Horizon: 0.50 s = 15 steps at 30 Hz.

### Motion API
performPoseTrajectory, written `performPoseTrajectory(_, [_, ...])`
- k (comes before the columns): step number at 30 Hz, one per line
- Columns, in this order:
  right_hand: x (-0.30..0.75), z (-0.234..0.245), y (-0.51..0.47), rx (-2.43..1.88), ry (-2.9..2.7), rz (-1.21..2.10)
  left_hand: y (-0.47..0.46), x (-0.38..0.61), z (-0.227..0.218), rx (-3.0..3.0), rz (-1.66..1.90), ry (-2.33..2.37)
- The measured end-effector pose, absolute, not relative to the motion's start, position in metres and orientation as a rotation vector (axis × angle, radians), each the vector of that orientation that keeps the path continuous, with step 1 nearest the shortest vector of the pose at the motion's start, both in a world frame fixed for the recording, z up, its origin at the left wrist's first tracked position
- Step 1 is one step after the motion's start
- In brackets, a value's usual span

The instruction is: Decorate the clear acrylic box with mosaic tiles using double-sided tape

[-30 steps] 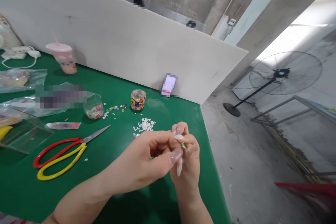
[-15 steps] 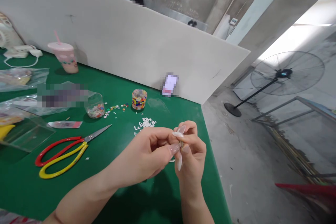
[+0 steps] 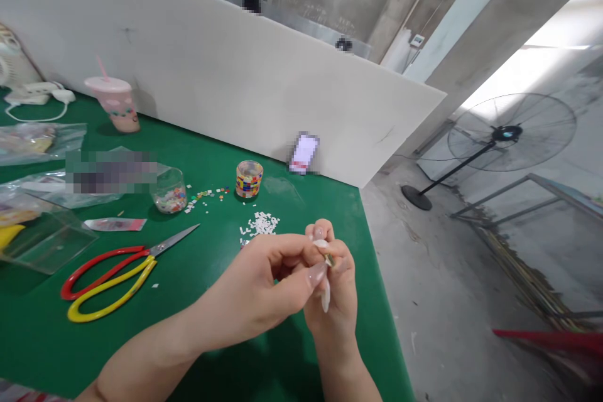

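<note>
My left hand (image 3: 259, 292) and my right hand (image 3: 335, 292) meet above the green table (image 3: 198, 333), near its right edge. Both are closed in a pinch, fingertips touching, around a tiny brownish piece (image 3: 330, 260) that I cannot make out. Long pale nails cover part of it. Just behind the hands lies a small heap of white bits (image 3: 261, 223). Farther back stands a little jar of coloured mosaic squares (image 3: 249, 178), with loose coloured bits (image 3: 210, 193) beside it.
Red-and-yellow scissors (image 3: 113, 276) lie to the left. A glass bowl of bits (image 3: 168, 191), plastic bags (image 3: 38, 141), a clear box (image 3: 44, 242) and a pink lidded cup (image 3: 114, 104) sit farther left. A white board (image 3: 226, 75) backs the table. A floor fan (image 3: 506, 135) stands right.
Both hands shifted slightly left and down from half a second ago, back to where they were a second ago. The pinch on the small piece stays the same.
</note>
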State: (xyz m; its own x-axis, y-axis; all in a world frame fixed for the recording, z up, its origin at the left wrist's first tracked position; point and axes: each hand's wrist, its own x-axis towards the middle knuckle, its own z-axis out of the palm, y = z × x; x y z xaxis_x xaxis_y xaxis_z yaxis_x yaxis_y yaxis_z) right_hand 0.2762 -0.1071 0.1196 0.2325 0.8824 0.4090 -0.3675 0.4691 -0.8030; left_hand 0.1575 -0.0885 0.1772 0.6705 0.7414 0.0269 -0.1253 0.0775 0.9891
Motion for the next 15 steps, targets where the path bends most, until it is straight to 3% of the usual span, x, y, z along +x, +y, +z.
performPoseTrajectory(15, [0.2753, 0.1190, -0.1114, -0.554, -0.985, 1.046, -0.0833, 0.1567, 0.1789, 1.238, 0.635, 0.481])
